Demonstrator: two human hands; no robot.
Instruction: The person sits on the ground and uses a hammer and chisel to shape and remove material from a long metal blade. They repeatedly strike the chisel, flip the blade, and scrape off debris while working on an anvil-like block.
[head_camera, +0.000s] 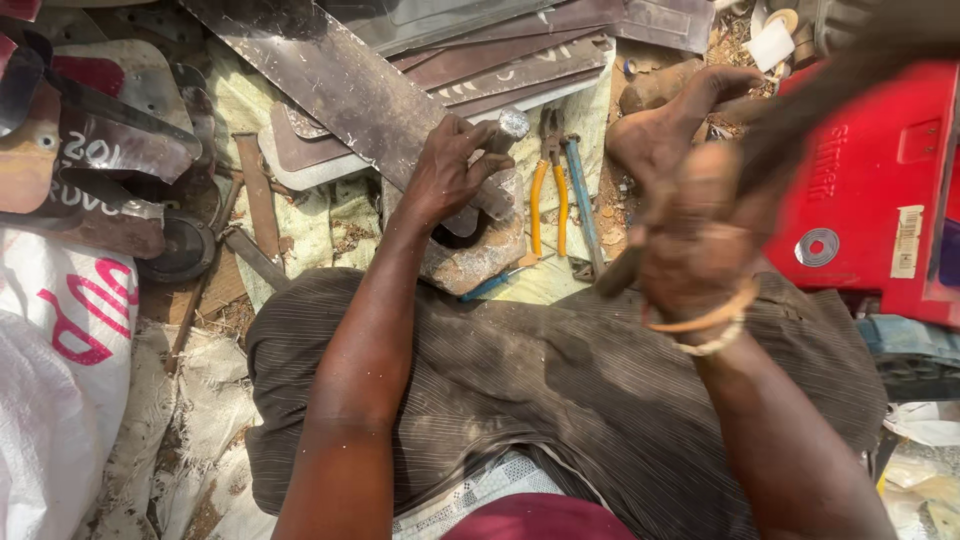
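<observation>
scrap-strewn ground (300, 230); left hand (450, 170) gripping chisel (497, 150).

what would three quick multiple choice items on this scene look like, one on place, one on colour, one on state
1. Where do the pliers lie?
A. just right of the left hand
B. on the white sack
C. on the red case

2. What colour is the case at the right?
A. blue
B. red
C. green

3. How is the left hand?
A. flat and empty
B. closed round a metal punch
C. out of view

Answers: 1 A, they rest on the cloth beside it. 2 B, its shell is plainly red. 3 B, fingers wrap the rod.
</observation>
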